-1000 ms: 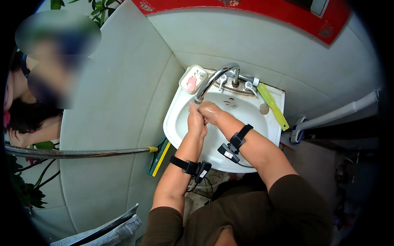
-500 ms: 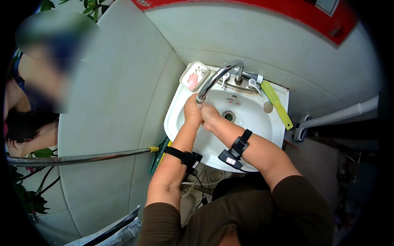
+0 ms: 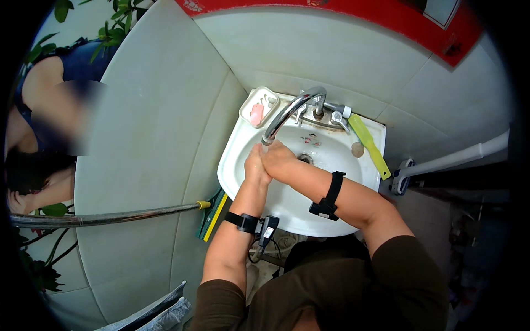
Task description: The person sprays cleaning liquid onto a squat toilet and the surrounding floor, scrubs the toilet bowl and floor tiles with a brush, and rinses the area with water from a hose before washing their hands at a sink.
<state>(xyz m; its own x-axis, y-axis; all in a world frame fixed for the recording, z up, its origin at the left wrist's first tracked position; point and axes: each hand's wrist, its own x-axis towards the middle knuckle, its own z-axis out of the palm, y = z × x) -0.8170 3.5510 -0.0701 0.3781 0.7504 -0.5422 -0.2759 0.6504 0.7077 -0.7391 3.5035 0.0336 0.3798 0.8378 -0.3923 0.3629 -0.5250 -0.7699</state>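
Observation:
Beneath the spout of the chrome faucet [image 3: 295, 106], my two hands press together over the white sink [image 3: 281, 207]. My right hand [image 3: 279, 159] lies across and against my left hand [image 3: 253, 166]. A little water runs from the spout onto them. No object shows in either hand; the fingers of both are largely hidden by each other and the spout. The drain [image 3: 305, 159] sits just right of my hands. A black strap with a small device goes round each forearm.
A soap dish [image 3: 271, 103] with pink soap [image 3: 256, 115] stands on the sink's back left corner. Along the right rim lies a lime-green brush-like tool [image 3: 369, 144], near a round stone-coloured piece [image 3: 358, 149]. At left are a pole-handled squeegee [image 3: 212, 218] and a mirror reflecting a person.
My right hand has moved left and over my left hand, which has shifted slightly down. The forearms have turned a little, and the view has shifted slightly.

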